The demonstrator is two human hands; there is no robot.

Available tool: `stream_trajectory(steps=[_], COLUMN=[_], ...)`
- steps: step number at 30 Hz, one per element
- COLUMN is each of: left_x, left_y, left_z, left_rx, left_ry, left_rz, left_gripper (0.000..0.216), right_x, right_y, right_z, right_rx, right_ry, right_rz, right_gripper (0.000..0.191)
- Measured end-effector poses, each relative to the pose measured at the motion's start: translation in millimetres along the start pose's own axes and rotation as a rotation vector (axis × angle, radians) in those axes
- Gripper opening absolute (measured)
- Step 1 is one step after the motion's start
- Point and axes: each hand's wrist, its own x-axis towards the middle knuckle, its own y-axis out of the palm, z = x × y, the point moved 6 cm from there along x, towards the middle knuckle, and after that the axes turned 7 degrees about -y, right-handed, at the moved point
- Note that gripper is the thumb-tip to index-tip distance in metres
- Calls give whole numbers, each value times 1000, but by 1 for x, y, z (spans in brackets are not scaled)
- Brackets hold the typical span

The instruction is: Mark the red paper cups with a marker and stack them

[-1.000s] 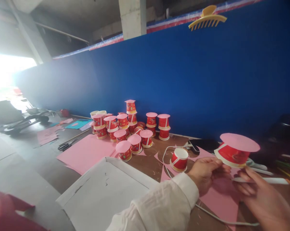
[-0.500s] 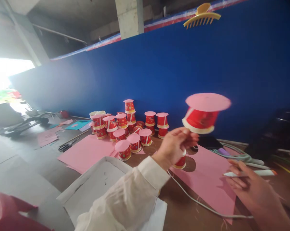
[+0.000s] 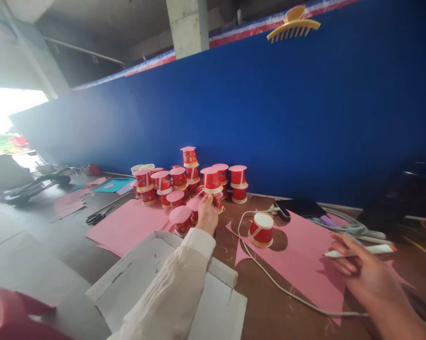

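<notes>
My left hand (image 3: pixel 209 212) is closed on the rim of a red paper cup (image 3: pixel 212 183), upside down with a pink paper disc on top. It is over the front row of similar disc-topped cups (image 3: pixel 180 221); whether it touches the cup beneath, I cannot tell. A white marker (image 3: pixel 361 250) lies in the fingers of my right hand (image 3: pixel 357 264), above the pink sheet (image 3: pixel 312 255). Between the hands, an upside-down red cup (image 3: pixel 262 230) without a disc stands on that sheet, beside a round cut-out hole.
A white cardboard box (image 3: pixel 135 283) lies in front. Scissors (image 3: pixel 101 214) and a stack of pink paper (image 3: pixel 131 226) are at the left. A white cable (image 3: pixel 279 290) crosses the brown table, near a dark phone-like object (image 3: pixel 283 210). A blue panel (image 3: pixel 304 118) rises behind.
My left hand has carried the disc-topped cup left and down, from above the pink sheet to the grouped cups. My right hand stays nearly in place with the marker.
</notes>
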Motion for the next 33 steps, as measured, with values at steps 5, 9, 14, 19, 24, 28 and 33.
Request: stream_trajectory(steps=[5,9,14,19,24,28,33], left_x=[-4,-9,-12,-12,-11,-9,-8], left_y=[-1,-3,-4,-5,-7,-8,-9], left_z=[10,15,21,28,29,30,29], left_rx=[33,37,-4,-82,-157,-203,-244], left_ry=[-13,-28,-61,-116,-132,-132,-144], left_rz=[-23,-44,-53,-73,-102,-113,-101], left_gripper=[19,18,18,23,21,21,24], right_x=[3,2,1,3,2,-2,-4], right_y=[-2,5,9,7,-1,0,1], right_z=[0,7,10,7,-6,-7,-6], right_rx=[-13,-61,-79,-57,48,76,71], right_ry=[-38,-123,-163,-144,56,121,129], right_rz=[30,133,195,194,11,-33,-43], right_gripper=[41,26,21,24,48,55,55])
